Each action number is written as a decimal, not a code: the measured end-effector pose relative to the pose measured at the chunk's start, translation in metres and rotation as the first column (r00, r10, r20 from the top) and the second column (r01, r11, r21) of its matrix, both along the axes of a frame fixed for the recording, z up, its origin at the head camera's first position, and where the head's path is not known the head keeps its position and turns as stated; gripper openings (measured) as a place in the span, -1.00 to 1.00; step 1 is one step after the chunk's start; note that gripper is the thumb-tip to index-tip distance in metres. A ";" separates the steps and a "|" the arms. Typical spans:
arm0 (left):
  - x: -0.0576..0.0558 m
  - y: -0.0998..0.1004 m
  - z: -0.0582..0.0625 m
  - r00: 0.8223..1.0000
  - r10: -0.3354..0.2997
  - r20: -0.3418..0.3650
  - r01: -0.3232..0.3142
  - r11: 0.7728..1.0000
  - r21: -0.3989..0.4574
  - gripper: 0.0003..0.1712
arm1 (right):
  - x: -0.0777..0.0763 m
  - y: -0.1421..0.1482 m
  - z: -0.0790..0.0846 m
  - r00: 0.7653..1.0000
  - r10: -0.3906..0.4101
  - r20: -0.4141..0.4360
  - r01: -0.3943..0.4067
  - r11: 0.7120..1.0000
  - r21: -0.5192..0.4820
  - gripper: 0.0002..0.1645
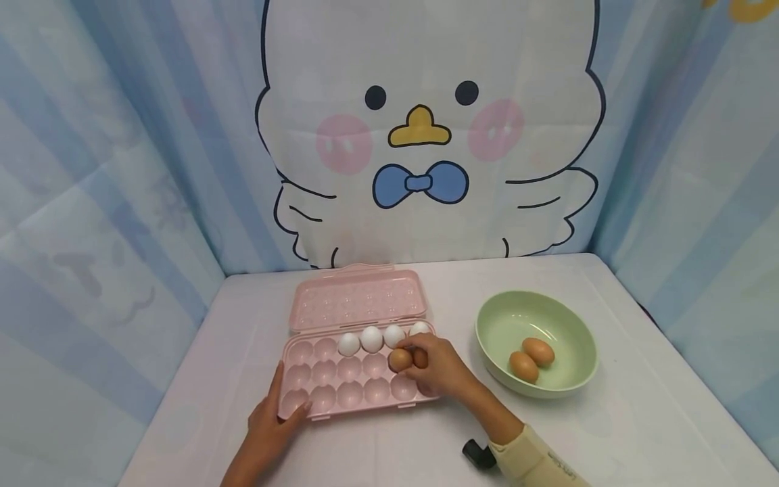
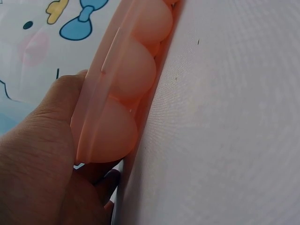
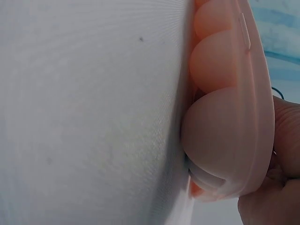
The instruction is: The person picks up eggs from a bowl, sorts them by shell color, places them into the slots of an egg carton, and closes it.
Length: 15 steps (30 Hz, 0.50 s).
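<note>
A pink plastic egg box (image 1: pixel 349 396) lies with its lid (image 1: pixel 359 297) folded back. Several white eggs (image 1: pixel 372 339) sit in its back row. My right hand (image 1: pixel 441 365) pinches a brown egg (image 1: pixel 399 360) at the fifth cup of the middle row; whether the egg touches the cup cannot be told. A second brown egg (image 1: pixel 420 358) shows partly beneath those fingers. At the box's front left corner my left hand (image 1: pixel 270 423) grips the rim, thumb on the front edge and fingers along the left side. The left wrist view shows the thumb against the box wall (image 2: pixel 101 89).
On the right stands a green bowl (image 1: pixel 572 365) with two brown eggs (image 1: pixel 531 358) in it. A small black device (image 1: pixel 479 454) is by the right wrist. Printed curtains (image 1: pixel 426 230) border the white tabletop (image 1: pixel 645 406) at the back and sides.
</note>
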<state>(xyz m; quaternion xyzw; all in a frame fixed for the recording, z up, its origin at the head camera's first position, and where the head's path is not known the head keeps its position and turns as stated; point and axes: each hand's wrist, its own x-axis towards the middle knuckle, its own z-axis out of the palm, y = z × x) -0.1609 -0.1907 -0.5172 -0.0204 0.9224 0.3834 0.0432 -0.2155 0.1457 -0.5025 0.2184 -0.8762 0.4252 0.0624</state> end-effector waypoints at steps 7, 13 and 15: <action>0.001 0.000 0.001 1.000 -0.004 -0.009 0.004 1.000 0.006 0.18 | 0.001 0.002 0.001 0.999 -0.010 0.043 0.013 0.998 -0.063 -0.53; 0.002 -0.001 0.002 1.000 -0.010 0.000 0.010 1.000 0.011 0.19 | 0.002 0.005 0.006 1.000 -0.012 0.023 0.014 0.994 -0.104 -0.56; 0.002 -0.001 0.002 1.000 -0.010 0.007 0.010 1.000 0.014 0.20 | 0.004 0.007 0.010 1.000 -0.019 -0.010 0.017 0.994 -0.110 -0.57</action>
